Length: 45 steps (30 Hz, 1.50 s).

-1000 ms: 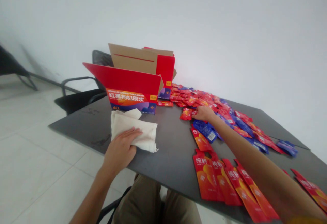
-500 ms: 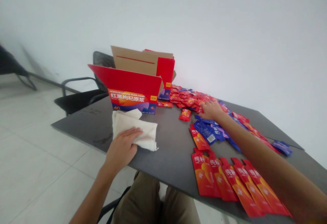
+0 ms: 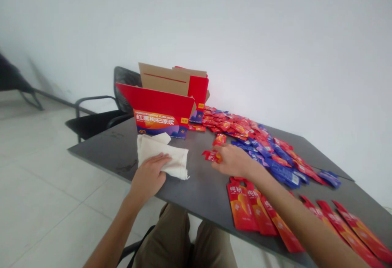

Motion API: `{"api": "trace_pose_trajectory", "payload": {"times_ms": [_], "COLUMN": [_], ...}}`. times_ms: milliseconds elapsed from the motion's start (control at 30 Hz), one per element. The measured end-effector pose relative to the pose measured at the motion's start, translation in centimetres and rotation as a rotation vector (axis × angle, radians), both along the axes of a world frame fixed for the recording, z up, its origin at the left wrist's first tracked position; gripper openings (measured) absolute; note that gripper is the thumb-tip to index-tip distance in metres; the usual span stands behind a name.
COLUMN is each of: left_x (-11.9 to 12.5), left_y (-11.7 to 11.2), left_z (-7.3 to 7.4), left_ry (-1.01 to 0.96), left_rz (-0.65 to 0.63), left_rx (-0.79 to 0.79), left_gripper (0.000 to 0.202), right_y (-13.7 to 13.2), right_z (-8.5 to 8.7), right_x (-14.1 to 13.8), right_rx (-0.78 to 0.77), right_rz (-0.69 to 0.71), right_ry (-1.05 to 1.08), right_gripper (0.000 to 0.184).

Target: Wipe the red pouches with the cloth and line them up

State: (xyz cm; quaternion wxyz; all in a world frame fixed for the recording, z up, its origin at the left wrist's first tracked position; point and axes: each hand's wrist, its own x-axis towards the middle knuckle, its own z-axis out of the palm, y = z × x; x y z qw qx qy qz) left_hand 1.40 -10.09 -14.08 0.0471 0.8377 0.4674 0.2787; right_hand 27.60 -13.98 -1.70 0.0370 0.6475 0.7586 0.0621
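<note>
My left hand (image 3: pixel 150 175) lies with its fingers flat on a folded white cloth (image 3: pixel 177 160) near the table's front edge. My right hand (image 3: pixel 231 160) is closed on a red sachet (image 3: pixel 210 155), which sticks out to the left of the fingers just at the tabletop. Another red sachet (image 3: pixel 219 139) lies right behind that hand. Below my right forearm, several red sachets (image 3: pixel 243 204) are laid overlapping in a row along the front edge; the forearm covers part of them. To its right are blue sachets (image 3: pixel 283 174).
An open red carton (image 3: pixel 159 121) stands behind the cloth, with a second open carton (image 3: pixel 199 92) behind it. A long heap of red and blue sachets (image 3: pixel 239 127) spreads across the back of the grey table (image 3: pixel 196 192). A black chair (image 3: pixel 94 123) stands at the left.
My right hand has moved left and toward me from the heap, now with a red sachet in it. My left hand has stayed on the cloth.
</note>
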Motion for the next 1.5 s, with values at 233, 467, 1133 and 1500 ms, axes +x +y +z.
{"api": "trace_pose_trajectory", "payload": {"times_ms": [233,467,1133,1500], "left_x": [0.1,0.3,4.8,6.5], "left_y": [0.0,-0.4,-3.5,-1.9], "left_z": [0.0,1.1,2.2,2.6], "left_ry": [0.015,0.115,0.157,0.174], "left_rz": [0.000,0.017,-0.540,-0.542], "left_rx": [0.004,-0.013,-0.049,-0.207], "left_gripper": [0.058,0.054,0.060,0.061], "right_y": [-1.2,-3.1,-9.1,-9.4], "right_z": [-5.6,-7.3,-11.1,-11.5], "right_x": [-4.9,-7.0,-7.9,-8.3], "right_rx": [0.086,0.115,0.304,0.368], "right_rz": [-0.187,-0.236,-0.280,-0.292], "right_ry": [0.050,0.112,0.956,0.995], "right_gripper": [0.035,0.037,0.032,0.028]}}
